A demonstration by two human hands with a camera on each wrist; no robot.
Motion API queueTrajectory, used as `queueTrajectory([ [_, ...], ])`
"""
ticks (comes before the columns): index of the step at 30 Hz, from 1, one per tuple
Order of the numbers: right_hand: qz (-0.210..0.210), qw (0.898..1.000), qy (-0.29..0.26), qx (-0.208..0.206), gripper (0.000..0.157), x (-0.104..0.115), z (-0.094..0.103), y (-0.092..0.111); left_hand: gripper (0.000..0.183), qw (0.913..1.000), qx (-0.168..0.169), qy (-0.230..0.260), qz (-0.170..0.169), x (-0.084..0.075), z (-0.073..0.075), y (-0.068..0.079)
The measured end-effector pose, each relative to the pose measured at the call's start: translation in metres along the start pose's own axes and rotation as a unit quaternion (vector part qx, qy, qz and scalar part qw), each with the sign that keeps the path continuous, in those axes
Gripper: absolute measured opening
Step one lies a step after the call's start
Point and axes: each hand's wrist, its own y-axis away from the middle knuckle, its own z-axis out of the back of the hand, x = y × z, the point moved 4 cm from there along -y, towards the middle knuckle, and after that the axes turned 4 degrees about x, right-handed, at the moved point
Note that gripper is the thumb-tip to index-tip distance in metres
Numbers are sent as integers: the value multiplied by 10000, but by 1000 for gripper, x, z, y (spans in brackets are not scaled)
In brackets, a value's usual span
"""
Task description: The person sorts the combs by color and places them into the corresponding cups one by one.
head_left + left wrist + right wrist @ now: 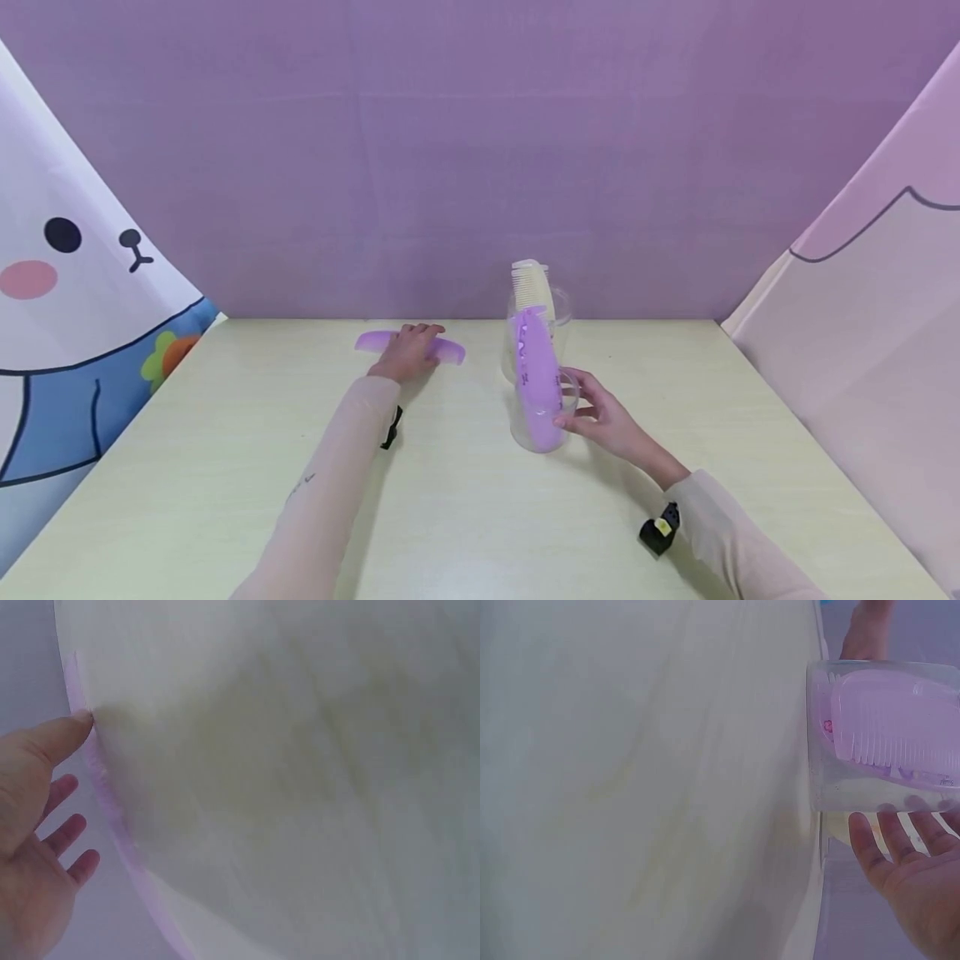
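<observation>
A purple comb point(452, 352) lies on the table near its back edge. My left hand point(411, 352) reaches across it. In the left wrist view the thumb touches the comb's edge point(112, 806), while three fingers hover beside it and the forefinger is hidden. To the right stands a clear cup point(523, 429) with a handle; another purple comb point(537, 367) leans upright in it and sticks out above the rim. My right hand point(603, 421) holds this cup at its handle side, thumb in front. In the right wrist view its fingertips point(861, 825) are against the cup wall.
Right behind the front cup stands a second clear cup point(562, 310) holding a cream comb point(532, 285). A purple cloth point(480, 167) hangs along the table's back edge. Patterned cloths border the left and right sides.
</observation>
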Motion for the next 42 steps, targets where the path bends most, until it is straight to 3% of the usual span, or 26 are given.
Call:
queueTrajectory([
  [9,17,10000,-51,0,65,1,-1,0,62,9992,384,93,-12,4,0,-4],
  [19,13,10000,-19,-7,65,-1,0,0,58,9980,588,243,16,2,-1,-2],
  [31,32,10000,15,23,65,-2,0,-1,52,9982,595,18,-99,-5,1,-1],
  [42,1,10000,-19,43,65,-3,0,-1,53,9985,540,39,62,-2,3,0],
])
